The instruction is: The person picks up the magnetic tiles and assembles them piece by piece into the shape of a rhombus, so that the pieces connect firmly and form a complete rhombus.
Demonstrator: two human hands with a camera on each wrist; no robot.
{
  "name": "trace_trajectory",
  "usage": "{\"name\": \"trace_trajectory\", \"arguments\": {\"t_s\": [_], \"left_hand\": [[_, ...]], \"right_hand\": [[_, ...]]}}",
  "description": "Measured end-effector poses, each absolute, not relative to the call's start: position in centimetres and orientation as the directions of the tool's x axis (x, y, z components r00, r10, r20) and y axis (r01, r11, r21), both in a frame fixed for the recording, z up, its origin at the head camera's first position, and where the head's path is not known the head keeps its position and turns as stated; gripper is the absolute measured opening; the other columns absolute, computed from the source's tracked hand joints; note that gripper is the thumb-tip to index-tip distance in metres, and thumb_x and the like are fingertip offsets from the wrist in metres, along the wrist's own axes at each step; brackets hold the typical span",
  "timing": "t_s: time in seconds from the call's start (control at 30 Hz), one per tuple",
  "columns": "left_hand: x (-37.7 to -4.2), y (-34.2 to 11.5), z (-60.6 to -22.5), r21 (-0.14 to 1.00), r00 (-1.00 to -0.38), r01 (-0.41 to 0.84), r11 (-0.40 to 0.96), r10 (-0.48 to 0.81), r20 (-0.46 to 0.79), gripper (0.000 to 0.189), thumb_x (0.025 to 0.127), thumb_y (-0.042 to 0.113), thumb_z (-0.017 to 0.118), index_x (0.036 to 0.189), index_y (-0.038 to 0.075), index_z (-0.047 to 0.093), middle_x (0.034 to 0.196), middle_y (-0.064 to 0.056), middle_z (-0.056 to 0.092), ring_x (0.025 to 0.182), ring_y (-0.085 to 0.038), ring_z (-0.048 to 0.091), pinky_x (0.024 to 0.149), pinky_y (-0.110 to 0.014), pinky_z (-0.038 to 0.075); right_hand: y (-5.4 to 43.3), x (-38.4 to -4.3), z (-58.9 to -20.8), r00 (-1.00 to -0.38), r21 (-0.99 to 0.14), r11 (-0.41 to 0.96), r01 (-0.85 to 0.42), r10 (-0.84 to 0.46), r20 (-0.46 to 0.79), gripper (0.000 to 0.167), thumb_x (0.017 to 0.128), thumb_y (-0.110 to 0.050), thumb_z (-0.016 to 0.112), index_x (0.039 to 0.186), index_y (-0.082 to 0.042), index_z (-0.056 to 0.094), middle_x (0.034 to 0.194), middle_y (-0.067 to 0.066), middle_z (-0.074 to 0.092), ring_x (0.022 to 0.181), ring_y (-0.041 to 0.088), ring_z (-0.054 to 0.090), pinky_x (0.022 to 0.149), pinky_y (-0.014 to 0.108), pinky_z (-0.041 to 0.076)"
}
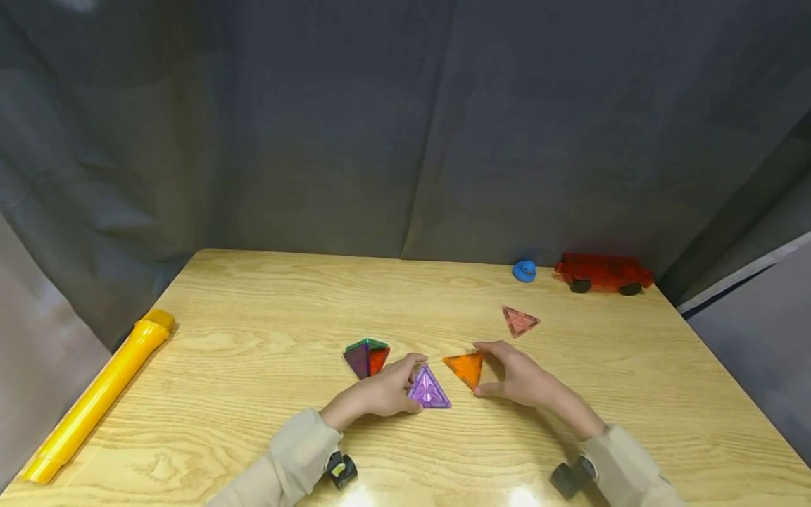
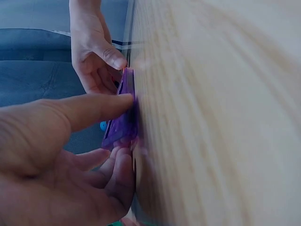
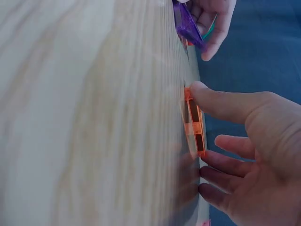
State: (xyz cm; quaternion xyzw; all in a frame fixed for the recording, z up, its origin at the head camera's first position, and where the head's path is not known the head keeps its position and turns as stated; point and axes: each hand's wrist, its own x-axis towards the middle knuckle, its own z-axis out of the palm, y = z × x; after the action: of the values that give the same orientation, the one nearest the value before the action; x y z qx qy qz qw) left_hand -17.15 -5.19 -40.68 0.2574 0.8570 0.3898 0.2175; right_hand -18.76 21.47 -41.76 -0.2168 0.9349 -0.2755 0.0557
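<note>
My left hand (image 1: pixel 389 387) grips a purple translucent triangle magnetic tile (image 1: pixel 429 389) between thumb and fingers. In the left wrist view this purple tile (image 2: pixel 121 115) is tilted close to the tabletop. An orange triangle magnetic tile (image 1: pixel 467 368) lies just to its right, a small gap apart. My right hand (image 1: pixel 522 373) holds that orange tile at two corners, thumb on the near one and fingers at the far one. The right wrist view shows the orange tile (image 3: pixel 194 121) low on the wood. Behind the left hand stands a cluster of green, purple and red tiles (image 1: pixel 367 357), partly hidden.
A pink triangle tile (image 1: pixel 520 321) lies beyond the right hand. Farther back are a small blue duck (image 1: pixel 524 270) and a red translucent car (image 1: pixel 603 273). A long yellow tube (image 1: pixel 101 394) runs along the left edge of the wooden table (image 1: pixel 253 296). Dark curtains hang behind.
</note>
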Motion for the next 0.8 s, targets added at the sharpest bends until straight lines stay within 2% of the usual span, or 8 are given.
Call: {"name": "trace_trajectory", "arguments": {"t_s": [0.13,0.27,0.37,0.6,0.8], "left_hand": [[-17.2,-5.1,-40.7,0.792,-0.773,0.255,0.554,0.609,-0.177,0.074,0.083,0.004,0.070,0.144,-0.004,0.028,0.118,-0.014,0.052,0.115,-0.033,0.052,0.095,-0.040,0.045],[-17.2,-5.1,-40.7,0.797,-0.772,0.248,0.551,0.609,-0.181,0.072,0.083,0.003,0.070,0.142,-0.005,0.030,0.117,-0.015,0.052,0.115,-0.032,0.052,0.095,-0.040,0.045],[-17.2,-5.1,-40.8,0.799,-0.772,0.245,0.549,0.609,-0.181,0.071,0.083,0.002,0.070,0.142,-0.005,0.030,0.116,-0.014,0.052,0.115,-0.032,0.052,0.095,-0.040,0.045],[-17.3,-5.0,-41.0,0.797,-0.773,0.246,0.552,0.607,-0.183,0.072,0.084,0.004,0.070,0.143,-0.004,0.030,0.119,-0.014,0.051,0.116,-0.032,0.052,0.096,-0.039,0.045],[-17.4,-5.0,-41.1,0.794,-0.773,0.247,0.555,0.607,-0.183,0.072,0.084,0.004,0.069,0.144,-0.002,0.029,0.121,-0.016,0.051,0.117,-0.034,0.052,0.096,-0.040,0.045]], "right_hand": [[21.3,-18.8,-41.7,-0.893,-0.542,0.745,-0.389,-0.449,0.022,0.070,0.077,-0.026,0.080,0.132,0.003,0.051,0.123,0.018,0.055,0.116,0.037,0.051,0.098,0.054,0.039],[20.8,-18.7,-41.7,-0.893,-0.550,0.747,-0.373,-0.451,-0.007,0.074,0.078,-0.039,0.077,0.132,0.004,0.051,0.125,0.020,0.052,0.115,0.037,0.049,0.096,0.055,0.040],[20.3,-18.7,-41.6,-0.896,-0.521,0.767,-0.375,-0.445,-0.010,0.071,0.079,-0.042,0.076,0.129,0.002,0.054,0.123,0.019,0.052,0.114,0.036,0.048,0.095,0.054,0.041],[19.9,-18.6,-41.6,-0.902,-0.497,0.785,-0.371,-0.432,-0.009,0.059,0.075,-0.036,0.080,0.119,-0.001,0.062,0.112,0.012,0.054,0.106,0.031,0.048,0.089,0.050,0.043],[19.8,-18.5,-41.7,-0.891,-0.595,0.714,-0.369,-0.454,0.008,0.056,0.070,-0.026,0.085,0.113,-0.002,0.058,0.103,0.005,0.056,0.091,0.021,0.049,0.079,0.035,0.044]]}}
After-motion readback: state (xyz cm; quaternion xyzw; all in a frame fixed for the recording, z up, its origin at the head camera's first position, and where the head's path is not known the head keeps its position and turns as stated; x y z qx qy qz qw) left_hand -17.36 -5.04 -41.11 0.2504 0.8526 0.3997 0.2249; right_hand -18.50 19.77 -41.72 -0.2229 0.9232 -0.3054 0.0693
